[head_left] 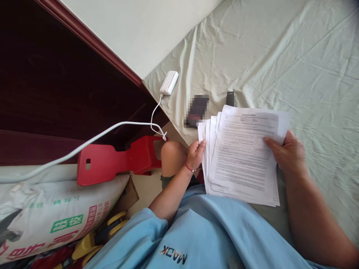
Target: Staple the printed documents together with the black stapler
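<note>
I hold a stack of printed white paper sheets point(241, 157) over my lap, fanned out at the left edge. My left hand point(195, 152), with a red string on the wrist, pinches the stack's left side. My right hand point(288, 151) grips the right side, thumb lying on the top sheet. The stack's far edge reaches over a pale green bed sheet point(280, 56).
A white power bank point(169, 82) with a white cable point(92, 140) lies at the bed corner. A dark blurred item point(197, 110) and a small black object point(230, 98) lie beyond the papers. A red plastic stool point(117, 158), a printed sack point(50, 216) and dark wooden furniture point(56, 82) are at left.
</note>
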Available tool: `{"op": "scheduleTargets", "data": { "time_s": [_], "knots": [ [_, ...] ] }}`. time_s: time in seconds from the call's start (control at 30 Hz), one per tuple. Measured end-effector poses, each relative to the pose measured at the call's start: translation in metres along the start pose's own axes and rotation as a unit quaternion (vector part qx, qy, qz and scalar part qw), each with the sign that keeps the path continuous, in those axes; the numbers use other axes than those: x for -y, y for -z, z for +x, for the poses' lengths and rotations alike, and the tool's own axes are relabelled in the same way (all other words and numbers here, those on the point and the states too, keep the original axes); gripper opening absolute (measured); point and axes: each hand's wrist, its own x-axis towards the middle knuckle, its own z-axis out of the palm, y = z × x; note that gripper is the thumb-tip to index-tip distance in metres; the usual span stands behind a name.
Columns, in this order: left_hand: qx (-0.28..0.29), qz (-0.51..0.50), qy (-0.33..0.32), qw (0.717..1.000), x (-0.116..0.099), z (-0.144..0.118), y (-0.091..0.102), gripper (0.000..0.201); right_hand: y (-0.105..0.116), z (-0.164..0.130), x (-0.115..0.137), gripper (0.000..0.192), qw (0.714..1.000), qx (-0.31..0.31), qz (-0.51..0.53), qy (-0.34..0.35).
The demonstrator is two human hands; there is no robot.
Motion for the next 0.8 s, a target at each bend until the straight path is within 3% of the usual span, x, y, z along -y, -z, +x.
{"op": "scheduleTargets", "data": {
  "time_s": [0.53, 0.8],
  "knots": [
    [0.037, -0.020, 0.000, 0.999, -0.0013, 0.0004, 0.0005, 0.054, -0.0051, -0.0034, -0.0020, 0.037, 0.996, 0.031, 0.086, 0.004],
    [0.068, 0.006, 0.013, 0.998, -0.0030, -0.0006, 0.0014, 0.059, -0.0077, -0.0064, 0.0002, 0.042, 0.980, 0.050, 0.192, -0.010]
  ]
}}
